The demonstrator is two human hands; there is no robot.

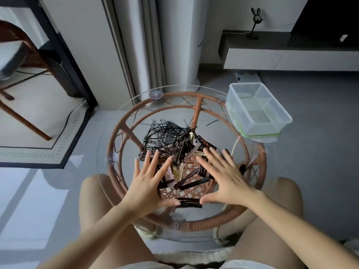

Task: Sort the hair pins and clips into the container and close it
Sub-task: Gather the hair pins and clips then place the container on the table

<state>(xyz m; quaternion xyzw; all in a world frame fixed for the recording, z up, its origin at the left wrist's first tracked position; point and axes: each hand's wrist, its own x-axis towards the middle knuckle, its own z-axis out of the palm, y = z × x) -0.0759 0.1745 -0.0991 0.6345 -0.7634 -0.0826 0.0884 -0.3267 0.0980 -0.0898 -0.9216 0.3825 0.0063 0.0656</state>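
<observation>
A tangled heap of black hair pins (166, 137) lies on the round glass table top (124, 105). Brown, black and pale hair clips (191, 182) are spread in front of the heap. My left hand (149, 184) hovers flat with fingers spread over the near left clips. My right hand (223, 176) is spread the same way over the clips on the right. Neither hand holds anything. One dark clip (189, 203) lies between my thumbs. A clear plastic container (258, 109) with inner dividers stands open at the table's far right, on top of its green-edged lid (260, 135).
The glass top rests on a round rattan frame (196, 95). A single black pin (211, 122) lies apart near the container. My bare knees are under the near edge. A wooden chair (21, 78) and a rug (64, 144) are to the left, a low cabinet (291, 57) behind.
</observation>
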